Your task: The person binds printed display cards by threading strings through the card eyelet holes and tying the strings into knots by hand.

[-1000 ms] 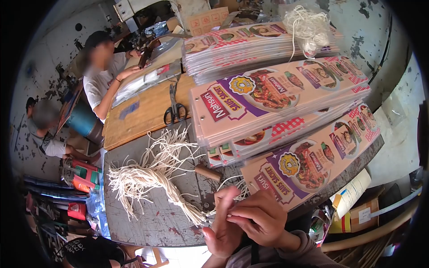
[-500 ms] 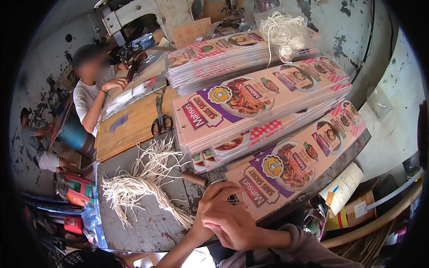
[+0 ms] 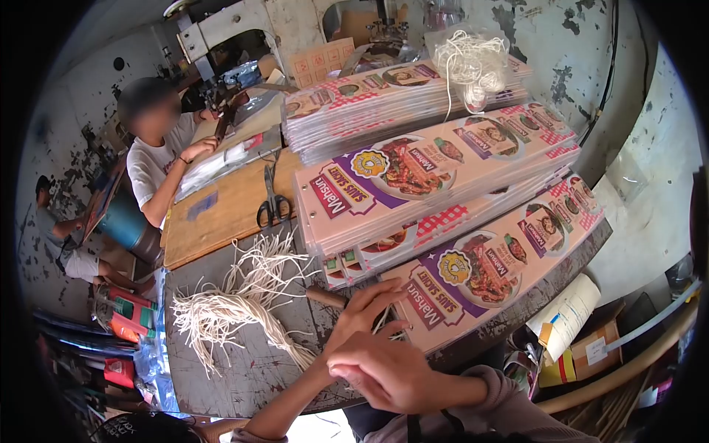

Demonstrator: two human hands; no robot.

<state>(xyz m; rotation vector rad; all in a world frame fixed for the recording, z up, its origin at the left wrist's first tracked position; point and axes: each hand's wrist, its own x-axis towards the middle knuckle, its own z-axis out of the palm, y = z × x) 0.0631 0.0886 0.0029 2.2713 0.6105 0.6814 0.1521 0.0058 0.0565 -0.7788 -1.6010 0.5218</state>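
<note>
My left hand (image 3: 363,319) reaches to the lower left corner of the nearest printed sheet (image 3: 473,269), fingers apart, with pale cord partly visible beneath them. In front of it, my right hand (image 3: 388,371) is curled, its fingers bent inward; what it holds, if anything, is hidden. A wooden handle (image 3: 326,297) lies just beyond my left fingers. Bundled cream cords (image 3: 244,314) rest on the dark worn table (image 3: 214,395) to the left. Larger stacks of the same printed sheets (image 3: 436,166) stand behind.
Black-handled scissors (image 3: 274,207) lie at the edge of a wooden board (image 3: 221,221). A bag of white string (image 3: 473,66) sits on the rear stack. One person (image 3: 159,148) works at the upper left, another (image 3: 63,229) farther off. A cardboard box (image 3: 591,351) is lower right.
My hands, close together a second ago, have separated; the left has moved to the sheet's corner while the right stays curled nearer me. The camera view has shifted.
</note>
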